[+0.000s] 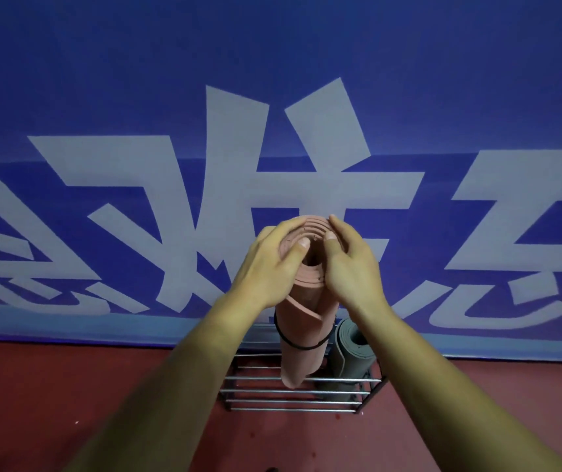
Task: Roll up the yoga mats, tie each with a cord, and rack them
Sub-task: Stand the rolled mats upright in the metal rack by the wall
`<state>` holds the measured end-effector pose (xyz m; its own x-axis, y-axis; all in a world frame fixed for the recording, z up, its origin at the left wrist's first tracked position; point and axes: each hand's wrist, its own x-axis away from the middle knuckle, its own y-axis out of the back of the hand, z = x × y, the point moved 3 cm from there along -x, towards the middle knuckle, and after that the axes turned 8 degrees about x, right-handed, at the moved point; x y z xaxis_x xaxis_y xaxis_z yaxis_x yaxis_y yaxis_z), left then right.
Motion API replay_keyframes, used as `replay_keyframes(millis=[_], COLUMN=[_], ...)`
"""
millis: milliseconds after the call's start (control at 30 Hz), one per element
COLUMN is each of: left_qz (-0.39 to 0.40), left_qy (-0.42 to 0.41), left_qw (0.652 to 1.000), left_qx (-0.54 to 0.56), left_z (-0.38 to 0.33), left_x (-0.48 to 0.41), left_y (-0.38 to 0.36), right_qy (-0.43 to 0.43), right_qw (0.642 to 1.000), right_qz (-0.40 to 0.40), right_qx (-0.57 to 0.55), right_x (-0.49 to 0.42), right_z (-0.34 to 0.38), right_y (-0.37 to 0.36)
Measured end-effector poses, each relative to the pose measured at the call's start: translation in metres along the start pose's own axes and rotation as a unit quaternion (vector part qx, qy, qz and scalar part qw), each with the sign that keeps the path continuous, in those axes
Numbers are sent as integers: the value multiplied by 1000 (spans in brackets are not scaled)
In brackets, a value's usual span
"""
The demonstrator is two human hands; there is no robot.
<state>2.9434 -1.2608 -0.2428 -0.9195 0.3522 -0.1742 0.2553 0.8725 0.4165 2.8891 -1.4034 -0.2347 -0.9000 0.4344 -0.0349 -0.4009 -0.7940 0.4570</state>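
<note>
Nearest: left hand (pixel 272 264) and right hand (pixel 347 264), fingers curled round top end of upright pink rolled mat (pixel 301 321), black cord (pixel 301 346) round its body; grey mat (pixel 351 352) just beside, on wire rack (pixel 293 392).

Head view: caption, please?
Left hand and right hand hold the cord-tied pink mat upright at the rack beside a grey mat.
</note>
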Motion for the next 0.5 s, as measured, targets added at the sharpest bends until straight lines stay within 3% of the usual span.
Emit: replay_keyframes(millis=[500], left_qz=[31], left_qy=[-15], left_qw=[999], left_qx=[37], left_z=[31], left_x=[-85], left_y=[-7], right_qy=[-55], right_qw=[994], right_qz=[-68], right_qx=[58], right_x=[-67], right_z=[-2], right_y=[-18])
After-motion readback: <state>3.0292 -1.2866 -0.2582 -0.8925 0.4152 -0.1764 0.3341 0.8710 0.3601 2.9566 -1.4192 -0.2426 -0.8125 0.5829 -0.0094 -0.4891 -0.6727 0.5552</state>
